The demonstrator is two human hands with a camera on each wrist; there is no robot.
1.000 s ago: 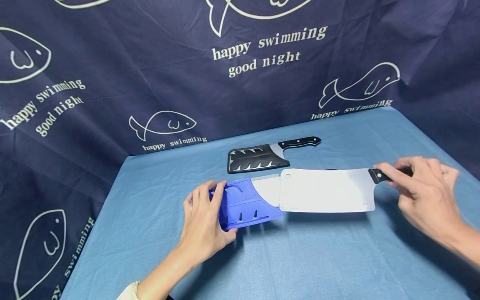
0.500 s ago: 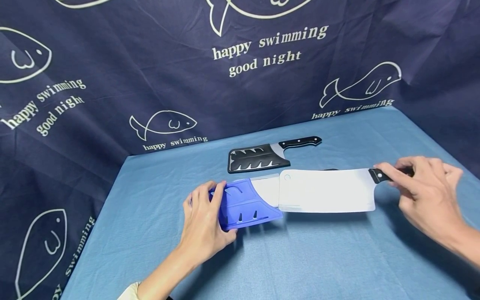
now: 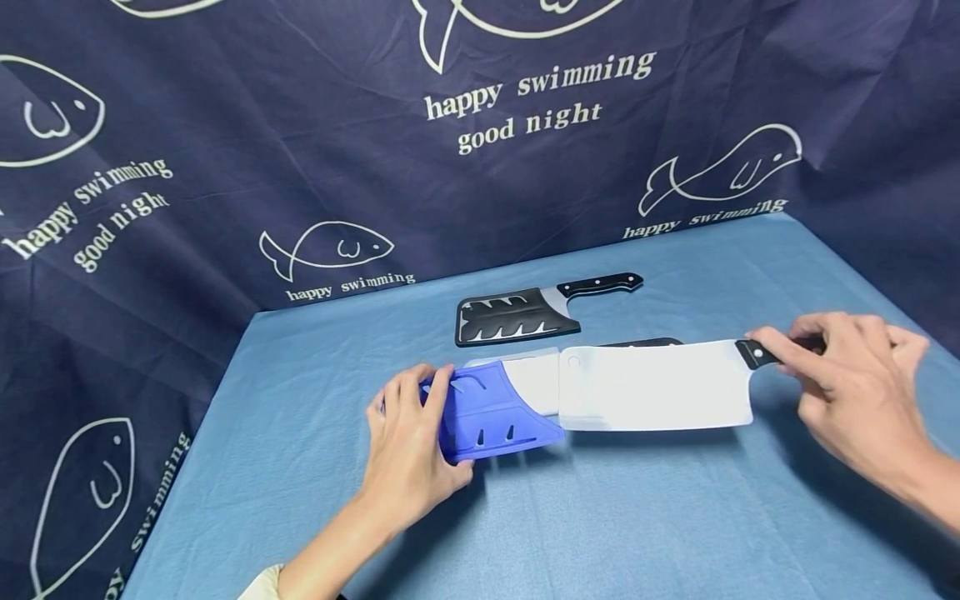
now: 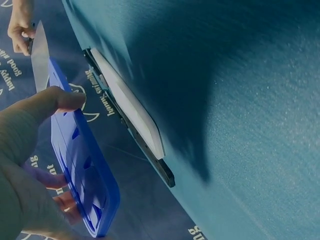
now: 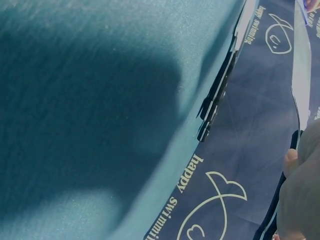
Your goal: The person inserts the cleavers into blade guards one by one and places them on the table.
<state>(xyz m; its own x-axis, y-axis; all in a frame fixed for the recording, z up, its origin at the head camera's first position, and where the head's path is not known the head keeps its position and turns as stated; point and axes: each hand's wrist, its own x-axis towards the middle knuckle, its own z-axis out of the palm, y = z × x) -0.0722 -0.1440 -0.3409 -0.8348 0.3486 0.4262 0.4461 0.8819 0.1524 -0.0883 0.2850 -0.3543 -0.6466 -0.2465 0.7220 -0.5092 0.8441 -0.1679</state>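
My left hand (image 3: 411, 433) grips a blue plastic blade sheath (image 3: 491, 412) by its closed end, thumb below and fingers over the top. The right hand (image 3: 855, 387) pinches the black handle (image 3: 759, 352) of a cleaver, whose broad bare blade (image 3: 656, 387) points left. Blade tip and sheath mouth meet or nearly meet; whether the tip is inside I cannot tell. Both are held above the table, as the left wrist view shows. Behind them lies a white-sheathed knife (image 4: 131, 105), mostly hidden in the head view by the blue sheath and blade.
A cleaver in a black sheath (image 3: 517, 318) lies farther back, its black handle (image 3: 600, 284) to the right. Blue cloth (image 3: 315, 467) covers the table. A dark printed curtain (image 3: 360, 150) rises along the back and sides.
The cleaver blade has dipped slightly, so more of the black handle behind it shows. The blue sheath has tilted a little; both hands stay nearly in place.
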